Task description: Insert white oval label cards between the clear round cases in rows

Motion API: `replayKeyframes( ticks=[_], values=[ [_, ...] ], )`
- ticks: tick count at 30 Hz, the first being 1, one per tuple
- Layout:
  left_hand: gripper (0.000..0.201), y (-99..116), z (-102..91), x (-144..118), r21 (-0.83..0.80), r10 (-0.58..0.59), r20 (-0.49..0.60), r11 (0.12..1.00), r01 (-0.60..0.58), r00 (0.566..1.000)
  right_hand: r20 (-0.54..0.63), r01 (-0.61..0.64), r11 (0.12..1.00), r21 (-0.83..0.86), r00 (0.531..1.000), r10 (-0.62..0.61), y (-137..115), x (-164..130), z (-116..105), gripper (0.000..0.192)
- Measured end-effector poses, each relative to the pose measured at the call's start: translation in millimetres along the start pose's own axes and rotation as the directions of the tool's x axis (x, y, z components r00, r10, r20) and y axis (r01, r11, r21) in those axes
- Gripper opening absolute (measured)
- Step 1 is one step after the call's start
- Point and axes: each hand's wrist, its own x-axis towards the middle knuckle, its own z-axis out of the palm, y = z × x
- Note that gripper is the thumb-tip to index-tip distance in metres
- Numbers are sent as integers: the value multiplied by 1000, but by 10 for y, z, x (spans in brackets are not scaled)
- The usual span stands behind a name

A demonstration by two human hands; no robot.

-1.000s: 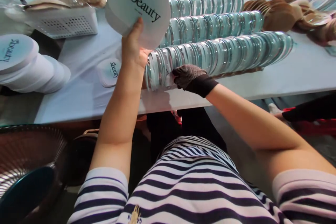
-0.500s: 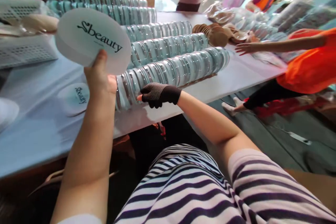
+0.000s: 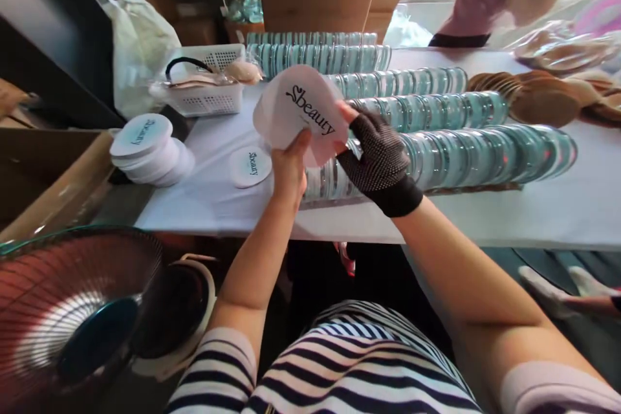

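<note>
My left hand grips the lower edge of a round white stack of "Sbeauty" labels, held up over the table. My right hand, in a black mesh glove, pinches the right edge of the same stack with its fingertips. Just beneath both hands lies the near row of clear teal-tinted round cases, lined up on edge. One loose label disc lies flat on the white table to the left.
More case rows fill the table behind. A pile of label discs and a white basket sit at left, tan puffs at right. A fan stands lower left. Another person's torso stands behind the table; someone's foot shows at the lower right.
My right hand has left the near row of cases and risen to the label stack's right edge. My left hand has brought the stack nearer. My view swung back to the left.
</note>
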Motion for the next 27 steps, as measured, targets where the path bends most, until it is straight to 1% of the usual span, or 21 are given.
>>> replayKeyframes(
  ticks=[2, 3, 4, 6, 7, 8, 9, 10, 11, 12, 13, 14, 15, 17, 19, 23, 25, 27],
  values=[
    [26, 9, -10, -39, -7, -48, 12, 999, 48, 999, 71, -46, 998, 40, 997, 43, -34, 31, 61, 55],
    [24, 23, -10, -49, -25, -59, 31, 998, 60, 998, 64, -104, 994, 41, 993, 101, -38, 42, 68, 53],
    [22, 45, -11, -44, -54, -55, 52, 997, 58, 997, 16, -177, 984, 32, 984, 177, -38, 32, 52, 52],
    [19, 102, -32, 31, -125, -23, 73, 992, 32, 997, -134, -309, 951, 3, 942, 306, -42, -83, -46, 56],
    [18, 130, -54, 103, -151, -4, 71, 988, 14, 997, -187, -352, 936, -20, 921, 343, -57, -195, -117, 59],
    [19, 150, -84, 196, -165, 15, 63, 986, -4, 998, -195, -372, 927, -49, 914, 356, -83, -338, -191, 61],
    [20, 156, -119, 303, -165, 28, 55, 986, -18, 998, -146, -370, 926, -80, 923, 356, -120, -501, -258, 62],
    [22, 145, -155, 414, -153, 37, 50, 988, -28, 998, -54, -355, 928, -111, 935, 351, -165, -669, -311, 63],
    [22, 113, -190, 521, -142, 38, 49, 989, -31, 998, 64, -333, 933, -136, 937, 344, -213, -827, -344, 62],
    [22, 64, -220, 616, -140, 29, 48, 990, -22, 998, 178, -315, 937, -152, 924, 339, -261, -961, -355, 61],
    [21, -1, -242, 692, -150, 11, 44, 989, -4, 999, 266, -306, 938, -164, 902, 341, -304, -1059, -343, 60],
    [20, -75, -255, 745, -166, -15, 37, 986, 21, 999, 324, -304, 936, -174, 880, 346, -340, -1117, -311, 59],
    [18, -152, -259, 774, -186, -38, 33, 982, 43, 999, 354, -306, 933, -187, 865, 355, -366, -1129, -260, 59],
    [15, -289, -249, 772, -209, -79, 15, 975, 80, 997, 366, -301, 933, -199, 860, 355, -381, -1034, -110, 58],
    [13, -373, -231, 724, -209, -94, -13, 974, 89, 996, 369, -282, 941, -185, 868, 333, -351, -824, 82, 59],
    [11, -395, -228, 651, -200, -79, -71, 978, 63, 994, 405, -239, 960, -145, 871, 278, -251, -395, 441, 62],
    [12, -386, -241, 660, -192, -76, -100, 980, 56, 992, 396, -245, 958, -152, 873, 286, -227, -310, 521, 58],
    [15, -378, -251, 689, -189, -94, -115, 979, 71, 989, 354, -277, 950, -146, 882, 312, -208, -324, 514, 56]
  ],
)
